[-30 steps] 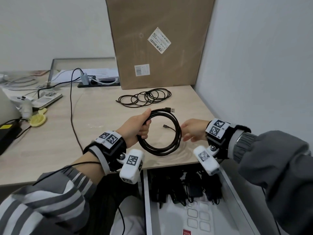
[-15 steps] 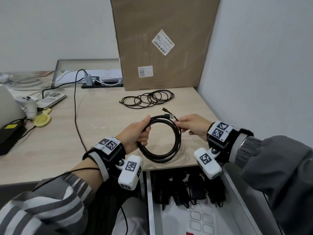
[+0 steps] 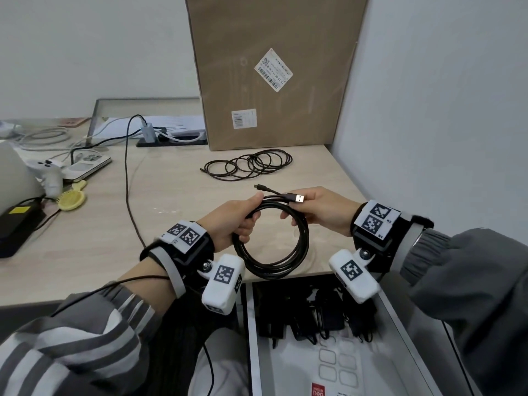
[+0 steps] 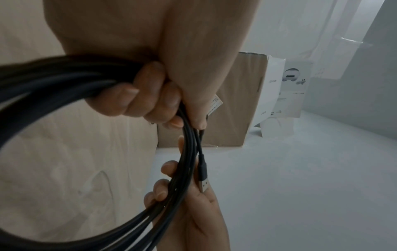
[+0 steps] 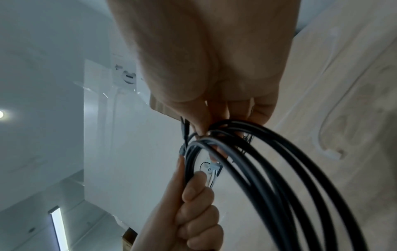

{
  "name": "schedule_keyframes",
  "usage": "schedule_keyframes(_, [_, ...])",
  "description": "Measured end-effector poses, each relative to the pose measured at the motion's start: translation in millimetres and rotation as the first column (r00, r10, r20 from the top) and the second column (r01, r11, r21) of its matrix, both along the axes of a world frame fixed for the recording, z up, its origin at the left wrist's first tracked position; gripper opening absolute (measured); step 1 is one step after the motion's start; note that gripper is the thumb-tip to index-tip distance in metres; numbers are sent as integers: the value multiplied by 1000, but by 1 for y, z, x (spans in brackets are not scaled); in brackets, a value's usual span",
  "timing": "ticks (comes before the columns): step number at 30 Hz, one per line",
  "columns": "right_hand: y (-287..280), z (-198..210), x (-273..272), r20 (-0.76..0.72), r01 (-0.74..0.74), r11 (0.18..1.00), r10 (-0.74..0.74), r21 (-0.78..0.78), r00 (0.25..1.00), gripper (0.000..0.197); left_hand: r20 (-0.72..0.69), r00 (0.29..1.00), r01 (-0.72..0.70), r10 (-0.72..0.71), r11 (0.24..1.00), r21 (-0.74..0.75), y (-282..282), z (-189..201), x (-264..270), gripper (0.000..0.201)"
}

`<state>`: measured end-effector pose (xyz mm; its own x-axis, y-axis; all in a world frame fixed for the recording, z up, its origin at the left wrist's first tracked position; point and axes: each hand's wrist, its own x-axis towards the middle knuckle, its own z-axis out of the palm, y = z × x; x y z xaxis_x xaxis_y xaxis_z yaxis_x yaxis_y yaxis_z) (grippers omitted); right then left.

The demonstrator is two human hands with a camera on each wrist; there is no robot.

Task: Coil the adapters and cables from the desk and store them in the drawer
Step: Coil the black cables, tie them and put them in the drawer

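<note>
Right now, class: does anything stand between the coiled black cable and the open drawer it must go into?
Nothing visible does. The coiled black cable, held by the left hand and right hand, hangs just above the drawer. Black adapters fill the drawer's back; its front floor is free.

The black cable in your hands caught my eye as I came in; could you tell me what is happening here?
A person is coiling a black cable above the desk. The left hand grips the gathered loops, while the right hand pinches the coil near its USB plug. Another coiled cable lies on the desk, not yet stored. Below, the open drawer already holds several black adapters.
</note>
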<state>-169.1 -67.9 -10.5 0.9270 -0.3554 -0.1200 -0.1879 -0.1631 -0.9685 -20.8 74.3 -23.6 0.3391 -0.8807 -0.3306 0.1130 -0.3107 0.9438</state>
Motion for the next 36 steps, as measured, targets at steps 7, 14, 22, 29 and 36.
schedule_keyframes(7, [-1,8,-9,2,-57,998,57,-41,998,38,-109,994,26,-22,999,31,3,10,-1,53])
schedule_keyframes(14, [-1,11,-15,-7,-75,992,75,-99,997,41,-173,985,23,6,986,165,-4,14,-5,58])
schedule_keyframes(22, [-4,18,-15,-58,45,966,-31,255,998,36,-73,994,-73,82,990,118,-11,10,-14,40])
schedule_keyframes(29, [9,13,-9,-214,-140,966,93,-217,972,33,-21,1000,-14,16,997,73,-11,7,-22,41])
schedule_keyframes(36, [13,14,-5,-209,-169,896,88,-410,974,21,5,987,157,-159,979,128,-7,17,-15,46])
